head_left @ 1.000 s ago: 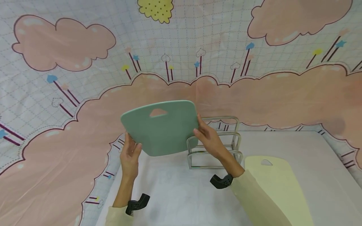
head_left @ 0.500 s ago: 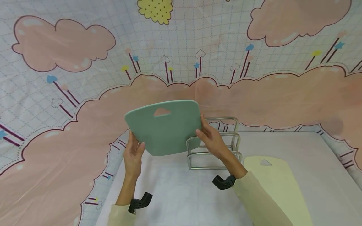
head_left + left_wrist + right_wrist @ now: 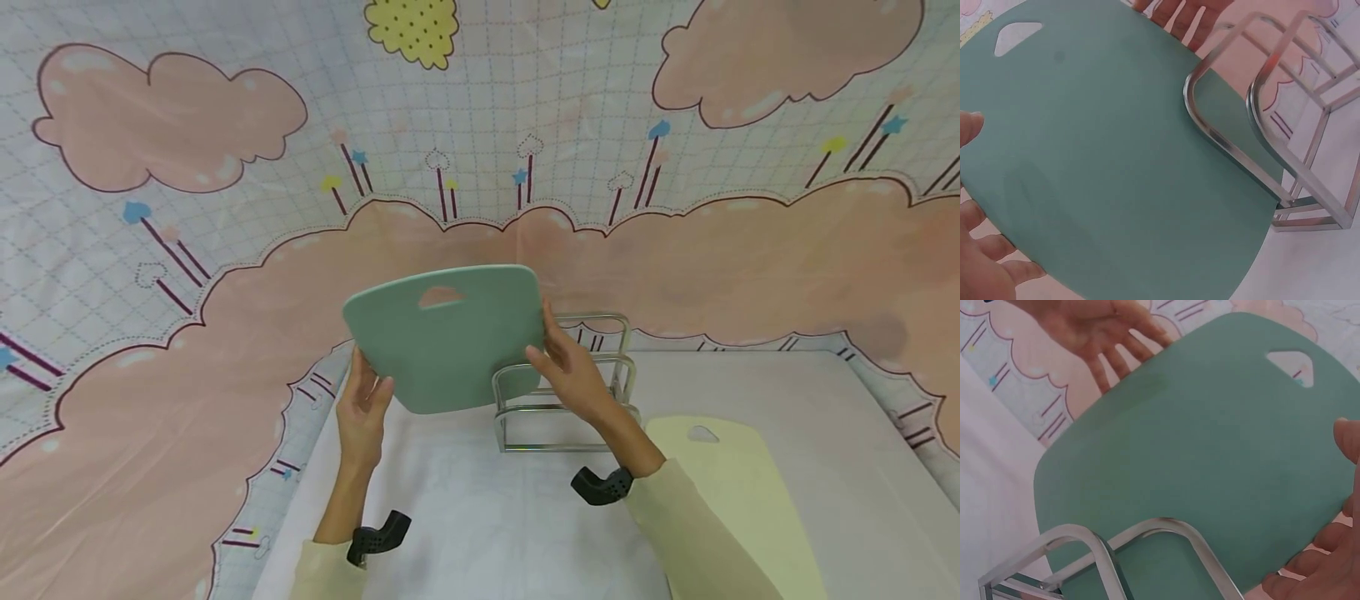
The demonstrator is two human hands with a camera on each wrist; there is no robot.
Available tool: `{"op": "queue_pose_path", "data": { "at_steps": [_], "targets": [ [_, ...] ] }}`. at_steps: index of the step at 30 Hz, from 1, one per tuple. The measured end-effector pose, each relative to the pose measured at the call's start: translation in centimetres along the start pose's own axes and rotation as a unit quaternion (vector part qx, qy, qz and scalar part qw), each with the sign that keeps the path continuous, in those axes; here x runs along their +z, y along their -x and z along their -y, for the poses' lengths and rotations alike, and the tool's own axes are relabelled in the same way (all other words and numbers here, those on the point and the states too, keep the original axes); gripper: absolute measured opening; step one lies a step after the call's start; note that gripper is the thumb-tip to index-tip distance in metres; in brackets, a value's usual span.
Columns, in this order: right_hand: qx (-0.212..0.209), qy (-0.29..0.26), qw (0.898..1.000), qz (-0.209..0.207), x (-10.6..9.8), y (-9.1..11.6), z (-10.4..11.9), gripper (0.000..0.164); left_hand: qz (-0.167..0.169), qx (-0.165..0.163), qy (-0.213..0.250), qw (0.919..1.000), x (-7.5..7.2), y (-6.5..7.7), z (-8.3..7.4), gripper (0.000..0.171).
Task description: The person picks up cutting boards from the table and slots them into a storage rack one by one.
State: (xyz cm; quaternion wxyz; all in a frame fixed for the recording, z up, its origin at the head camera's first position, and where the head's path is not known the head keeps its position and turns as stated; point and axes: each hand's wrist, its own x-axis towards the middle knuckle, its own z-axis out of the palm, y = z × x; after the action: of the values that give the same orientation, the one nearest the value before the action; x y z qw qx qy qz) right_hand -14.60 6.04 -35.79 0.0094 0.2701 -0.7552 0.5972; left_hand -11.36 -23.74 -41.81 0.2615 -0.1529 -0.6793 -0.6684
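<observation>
A green cutting board [image 3: 450,350] is held up, tilted, between both hands, its handle hole along the top edge. My left hand [image 3: 362,421] grips its left edge, thumb in front and fingers behind. At the opposite edge my right hand [image 3: 576,379] holds on in the same way. The board's lower right corner lies behind the front hoop of a metal wire rack [image 3: 555,448]. In the left wrist view, rack bars [image 3: 1210,130] cross over that part of the board. The right wrist view shows the fingers [image 3: 1329,536] at the board's edge.
A pale yellow cutting board [image 3: 735,492] lies flat to the right of the rack, partly covered by the right sleeve. The white tabletop [image 3: 465,508] runs back to a patterned cloth [image 3: 750,258] hanging behind it.
The green cutting board has slid slightly to the right, further behind the rack's front hoop. Both hands have moved right with it, keeping their grip.
</observation>
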Motion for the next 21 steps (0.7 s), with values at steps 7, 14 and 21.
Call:
{"op": "queue_pose_path", "data": {
  "at_steps": [7,14,21],
  "targets": [
    [-0.003,-0.001,1.000,-0.006,-0.8,0.1,-0.1,0.069,0.010,-0.006,-0.009,0.9999,1.3,-0.2,-1.6,0.071],
    [-0.008,-0.023,1.000,-0.009,-1.5,0.2,-0.2,0.067,0.022,-0.004,-0.012,0.9997,1.9,-0.4,-1.1,0.073],
    [0.011,0.001,1.000,-0.013,-2.2,0.4,-0.1,0.068,0.040,0.003,0.025,0.9989,2.1,-0.4,0.3,0.073]
  ]
}}
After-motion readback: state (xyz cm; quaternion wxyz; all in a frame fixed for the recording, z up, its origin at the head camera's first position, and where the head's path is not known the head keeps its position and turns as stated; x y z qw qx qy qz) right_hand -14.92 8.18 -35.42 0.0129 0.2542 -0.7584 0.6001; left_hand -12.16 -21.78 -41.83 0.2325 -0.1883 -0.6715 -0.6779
